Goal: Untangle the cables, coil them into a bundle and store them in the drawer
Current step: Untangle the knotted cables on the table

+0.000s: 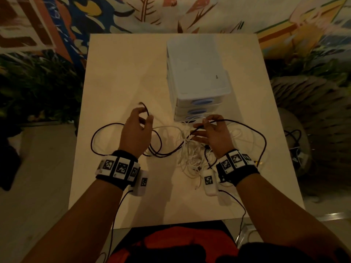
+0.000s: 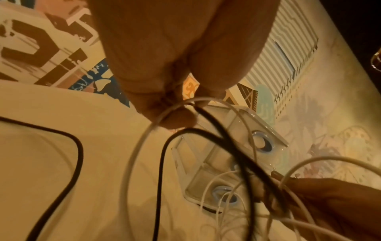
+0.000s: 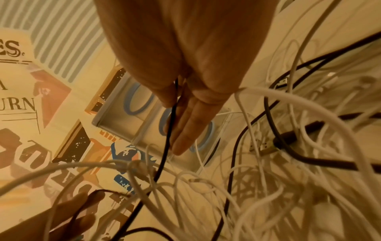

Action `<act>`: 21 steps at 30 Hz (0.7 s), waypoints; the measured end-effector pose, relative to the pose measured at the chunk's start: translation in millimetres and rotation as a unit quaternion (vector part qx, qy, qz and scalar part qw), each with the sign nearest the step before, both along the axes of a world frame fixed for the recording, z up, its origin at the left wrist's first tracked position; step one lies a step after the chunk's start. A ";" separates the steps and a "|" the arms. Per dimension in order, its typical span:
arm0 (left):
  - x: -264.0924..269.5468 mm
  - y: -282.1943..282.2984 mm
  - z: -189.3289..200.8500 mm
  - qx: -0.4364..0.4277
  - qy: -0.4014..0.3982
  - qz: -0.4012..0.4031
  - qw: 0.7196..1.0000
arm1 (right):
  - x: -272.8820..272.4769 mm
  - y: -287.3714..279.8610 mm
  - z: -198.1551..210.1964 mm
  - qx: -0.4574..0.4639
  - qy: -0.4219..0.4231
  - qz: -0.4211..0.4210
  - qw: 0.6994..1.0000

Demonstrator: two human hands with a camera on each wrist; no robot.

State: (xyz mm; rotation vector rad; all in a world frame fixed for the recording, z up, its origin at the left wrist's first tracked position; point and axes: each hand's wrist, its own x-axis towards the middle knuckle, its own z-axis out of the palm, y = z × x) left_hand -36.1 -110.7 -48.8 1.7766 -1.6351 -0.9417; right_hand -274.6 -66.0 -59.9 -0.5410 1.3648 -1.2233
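A long black cable (image 1: 94, 136) loops across the pale table (image 1: 121, 82) and runs through a tangle of thin white cables (image 1: 190, 158). My left hand (image 1: 145, 118) is raised left of the tangle and pinches the black cable near its end; in the left wrist view a white cable (image 2: 132, 154) also hangs from those fingertips (image 2: 181, 119). My right hand (image 1: 203, 128) hovers over the tangle and holds another stretch of the black cable (image 3: 167, 141) between thumb and fingers. A white three-drawer unit (image 1: 197, 73) with blue handles stands just behind, its drawers closed.
Wrist bands with markers and their thin leads trail off the table's near edge (image 1: 171, 223). A black USB plug (image 3: 288, 138) lies in the tangle. Patterned walls surround the table, and dark cables lie on the floor at the right (image 1: 292, 137).
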 end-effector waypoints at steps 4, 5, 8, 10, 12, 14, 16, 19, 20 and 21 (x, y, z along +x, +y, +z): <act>-2.3 8.3 -5.5 -0.118 -0.103 -0.019 0.987 | 1.0 0.5 -0.1 0.006 -0.008 0.001 1.000; -4.0 9.7 -4.9 -0.114 -0.134 -0.037 0.984 | 1.1 0.6 -0.4 0.007 -0.007 0.000 1.000; -8.3 10.6 -0.4 -0.044 -0.159 -0.115 0.980 | 0.2 1.0 -1.9 0.011 0.002 -0.005 1.000; -6.1 13.5 -0.4 -0.052 -0.141 -0.151 0.977 | -1.7 2.7 -3.1 0.015 0.005 -0.009 1.000; -2.8 16.8 1.3 -0.114 -0.141 -0.163 0.970 | -4.7 4.6 -3.7 0.013 0.006 -0.018 1.000; -4.1 23.8 7.3 -0.175 -0.149 -0.174 0.958 | -7.6 6.7 -3.0 0.008 0.006 -0.024 1.000; -11.1 33.6 17.4 -0.201 -0.165 -0.222 0.940 | -9.7 8.4 -0.6 0.005 0.008 -0.026 1.000; -21.2 46.0 19.3 -0.169 -0.232 -0.294 0.912 | -11.3 10.1 3.5 0.000 0.007 -0.028 1.000; -23.2 46.7 17.1 -0.157 -0.253 -0.302 0.906 | -11.8 10.4 4.3 -0.003 0.007 -0.026 1.000; -24.0 46.3 14.8 -0.149 -0.264 -0.303 0.904 | -12.2 10.9 4.3 -0.005 0.009 -0.022 1.000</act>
